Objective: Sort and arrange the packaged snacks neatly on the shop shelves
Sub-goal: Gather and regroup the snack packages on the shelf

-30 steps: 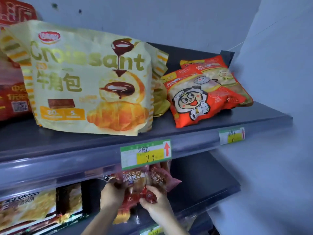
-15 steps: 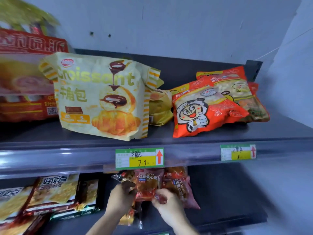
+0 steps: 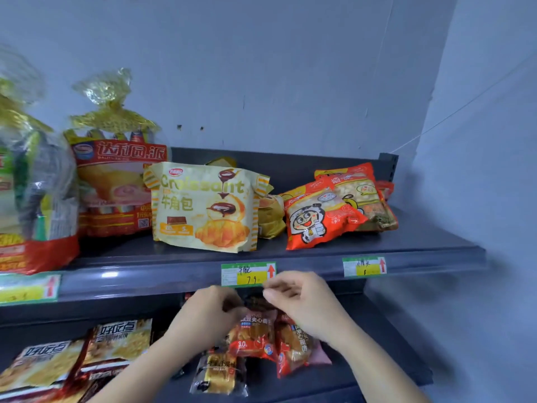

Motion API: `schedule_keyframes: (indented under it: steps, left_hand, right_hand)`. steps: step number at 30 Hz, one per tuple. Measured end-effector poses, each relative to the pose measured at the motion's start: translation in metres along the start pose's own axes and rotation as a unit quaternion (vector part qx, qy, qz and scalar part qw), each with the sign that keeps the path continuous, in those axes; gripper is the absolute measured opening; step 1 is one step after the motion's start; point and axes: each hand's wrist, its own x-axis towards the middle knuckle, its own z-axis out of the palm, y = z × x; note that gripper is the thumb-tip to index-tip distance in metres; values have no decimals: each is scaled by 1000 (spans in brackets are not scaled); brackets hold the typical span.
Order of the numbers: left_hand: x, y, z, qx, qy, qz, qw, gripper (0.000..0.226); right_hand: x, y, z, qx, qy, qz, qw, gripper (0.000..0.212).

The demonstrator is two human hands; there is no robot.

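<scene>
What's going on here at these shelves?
A person is tidying snacks on the lower shelf. Their left hand pinches the top of a red bean bread packet, held upright beside a second red packet. The right hand is just above them with its fingers curled; whether it grips anything is unclear. On the upper shelf a croissant bag stands upright.

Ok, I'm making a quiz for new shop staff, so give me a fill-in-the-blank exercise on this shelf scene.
The yellow bag on the upper shelf is labelled ____ in Latin letters.
The red arrow on the price tag below it points ____.
The left hand and right hand are at the red packets on the ____ shelf.
The cartoon bag lies to the yellow bag's ____.
Missing: Croissant; up; lower; right.
</scene>
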Motion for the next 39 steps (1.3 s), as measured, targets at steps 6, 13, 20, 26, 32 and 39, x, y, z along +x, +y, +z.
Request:
schedule_keyframes:
  steps: [6, 13, 20, 26, 32, 39]
  left_hand:
    - [-9, 49, -43, -23, 84, 69, 994, 10]
    - [28, 85, -73, 113, 293, 192, 930, 27]
    - [76, 76, -104, 333, 188, 53, 922, 107]
    - [93, 76, -94, 351, 191, -1, 917, 108]
    - [114, 124, -65, 345, 197, 101, 912, 90]
    - [159, 182, -18, 213, -20, 146, 966, 88]
  right_hand:
    - [31, -14, -58, -73, 263, -51, 961, 13]
    - [75, 10, -99, -217, 229, 131, 940, 64]
    - [104, 25, -124, 44, 202, 182, 961, 34]
    - [113, 39, -107, -24, 338, 75, 938, 22]
    - [124, 47, -136, -127, 295, 62, 945, 38]
    - [133, 68, -182, -91, 313, 79, 942, 36]
